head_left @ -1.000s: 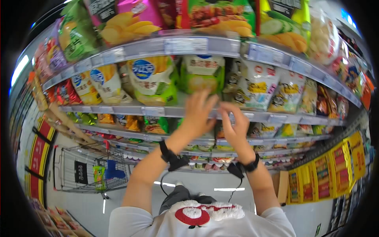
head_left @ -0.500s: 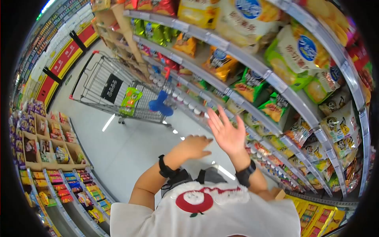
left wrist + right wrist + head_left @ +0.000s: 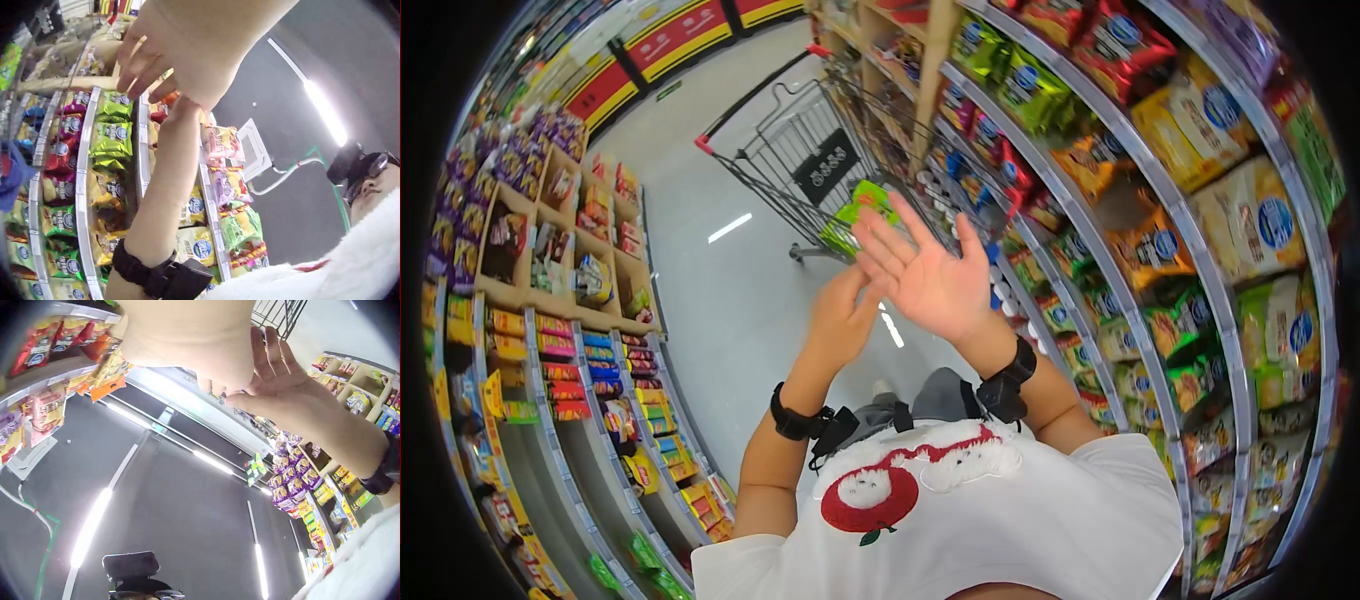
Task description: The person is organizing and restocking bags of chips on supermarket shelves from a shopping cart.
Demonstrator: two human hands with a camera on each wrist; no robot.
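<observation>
My right hand (image 3: 930, 280) is held palm up with its fingers straight and spread, and nothing lies on it. Beside it, my left hand (image 3: 840, 315) hangs with loosely bent fingers near the right hand's outer fingers; whether they touch is unclear. The right wrist view has the left hand (image 3: 290, 394) with its palm in sight, beyond the right hand (image 3: 194, 337). Neither hand holds any goods. Beyond the fingertips, a bright green bag (image 3: 855, 205) lies in a shopping cart (image 3: 824, 166), partly hidden by the right hand.
Shelves of snack bags (image 3: 1200, 120) line the right side. At the left stand wooden bins (image 3: 550, 312) and racks of packets, with purple bags (image 3: 510, 160) behind them. Pale floor (image 3: 700, 280) runs between the two sides.
The view has swung left from the snack shelf to the aisle and cart. Both hands have drawn back from near the shelf, and the right palm has turned up.
</observation>
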